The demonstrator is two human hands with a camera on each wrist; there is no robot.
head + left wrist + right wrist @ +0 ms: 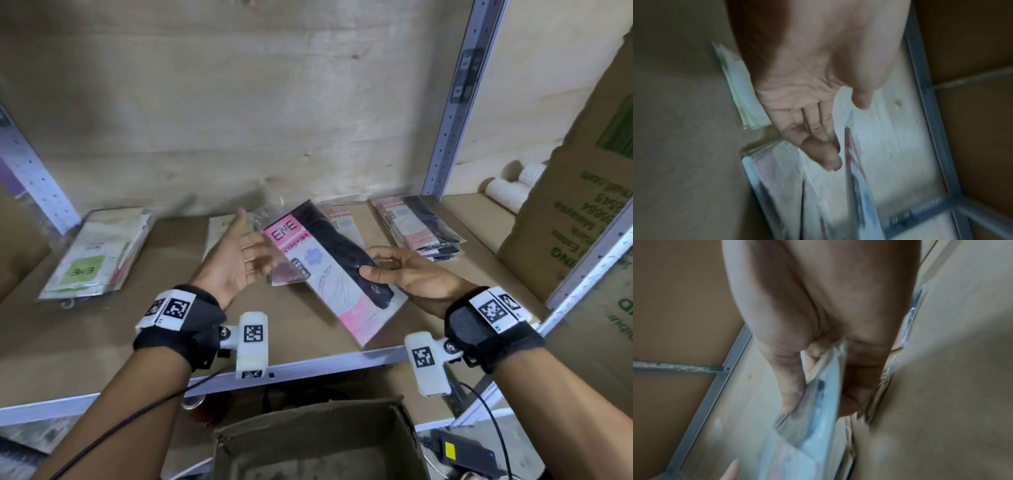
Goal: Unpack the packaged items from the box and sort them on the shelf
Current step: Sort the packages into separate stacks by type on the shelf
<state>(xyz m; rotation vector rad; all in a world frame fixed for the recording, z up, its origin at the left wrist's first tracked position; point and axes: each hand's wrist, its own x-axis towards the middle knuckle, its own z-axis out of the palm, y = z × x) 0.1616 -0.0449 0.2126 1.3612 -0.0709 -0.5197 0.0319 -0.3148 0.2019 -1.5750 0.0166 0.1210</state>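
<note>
A pink and black stocking packet (329, 260) hangs tilted above the shelf (85, 329), gripped by my right hand (390, 270) with the thumb on top and fingers underneath. The right wrist view shows the same packet (818, 395) edge-on between thumb and fingers. My left hand (239, 253) is held flat with fingers straight, palm facing the packet's top left corner; it holds nothing. In the left wrist view the left hand (812, 123) is spread above packets on the shelf. The brown cardboard box (318, 442) stands open below the shelf edge.
A pile of green-labelled packets (99, 253) lies at the shelf's left, a pale packet (222, 233) behind my left hand, pink and black packets (421, 222) at the right. A large printed carton (589, 222) and white cups (513, 188) stand at far right. A metal upright (455, 99) rises behind.
</note>
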